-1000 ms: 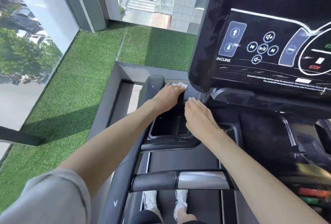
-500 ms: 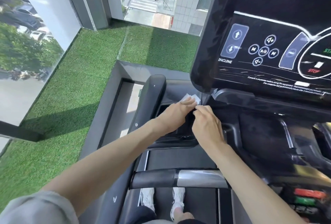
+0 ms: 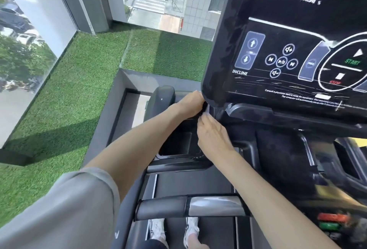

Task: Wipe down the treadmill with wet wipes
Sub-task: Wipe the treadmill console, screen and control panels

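Note:
The black treadmill console [image 3: 288, 65] fills the upper right, with incline and start/stop markings. My left hand [image 3: 190, 105] reaches to the console's lower left corner, fingers curled against the dark surface there. Only a pale sliver of the wet wipe [image 3: 207, 109] shows beyond its fingertips; the rest is hidden under the hand. My right hand [image 3: 214, 135] lies just below, fingers fairly straight, tips touching the spot next to the left fingers, above the black side tray [image 3: 174, 143].
A grey and silver handlebar [image 3: 190, 206] crosses in front of me above the belt [image 3: 194, 183], where my white shoes [image 3: 191, 229] stand. The left arm rail [image 3: 160, 101] rises beside the tray. Green turf [image 3: 79, 89] and glass walls [image 3: 29, 49] lie left. Red and green buttons [image 3: 331, 219] sit at lower right.
My left hand slid right with the wipe, from the tray's far edge to the console's lower corner. The right hand followed, staying beside it. The wipe is now mostly covered.

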`<state>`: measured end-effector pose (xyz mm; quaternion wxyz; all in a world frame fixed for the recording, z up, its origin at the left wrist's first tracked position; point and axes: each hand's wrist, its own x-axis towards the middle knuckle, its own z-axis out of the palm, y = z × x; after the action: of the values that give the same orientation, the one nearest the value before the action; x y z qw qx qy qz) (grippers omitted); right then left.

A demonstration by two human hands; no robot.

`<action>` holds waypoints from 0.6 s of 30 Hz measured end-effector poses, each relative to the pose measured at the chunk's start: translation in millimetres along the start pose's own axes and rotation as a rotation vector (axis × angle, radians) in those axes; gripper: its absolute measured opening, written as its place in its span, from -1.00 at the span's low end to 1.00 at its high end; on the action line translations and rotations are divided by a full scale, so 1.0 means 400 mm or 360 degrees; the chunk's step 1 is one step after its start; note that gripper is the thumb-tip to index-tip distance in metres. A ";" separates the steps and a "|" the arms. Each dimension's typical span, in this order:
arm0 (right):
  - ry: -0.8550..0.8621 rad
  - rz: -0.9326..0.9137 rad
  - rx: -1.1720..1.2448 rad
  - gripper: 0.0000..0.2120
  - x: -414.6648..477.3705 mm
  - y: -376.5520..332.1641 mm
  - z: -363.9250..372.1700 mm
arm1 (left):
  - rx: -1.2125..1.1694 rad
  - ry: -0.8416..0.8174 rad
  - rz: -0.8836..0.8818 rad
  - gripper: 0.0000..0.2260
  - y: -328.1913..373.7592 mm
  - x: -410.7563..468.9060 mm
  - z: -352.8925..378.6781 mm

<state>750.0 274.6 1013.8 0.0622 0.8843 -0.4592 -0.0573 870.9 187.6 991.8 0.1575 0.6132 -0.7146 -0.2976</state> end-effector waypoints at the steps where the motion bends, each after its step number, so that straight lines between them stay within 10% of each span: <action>1: 0.0009 -0.0021 -0.0005 -0.64 0.000 0.000 -0.004 | -0.0038 -0.0011 -0.0060 -0.78 -0.008 0.013 -0.009; 18: -0.0231 -0.0024 0.0553 -0.79 -0.025 0.024 -0.088 | 0.0565 0.0196 -0.0378 -0.75 0.017 -0.138 -0.006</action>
<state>742.2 279.2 1050.7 -0.1252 0.8787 -0.4588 -0.0412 878.1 241.1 1005.5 0.0542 0.7282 -0.6675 -0.1455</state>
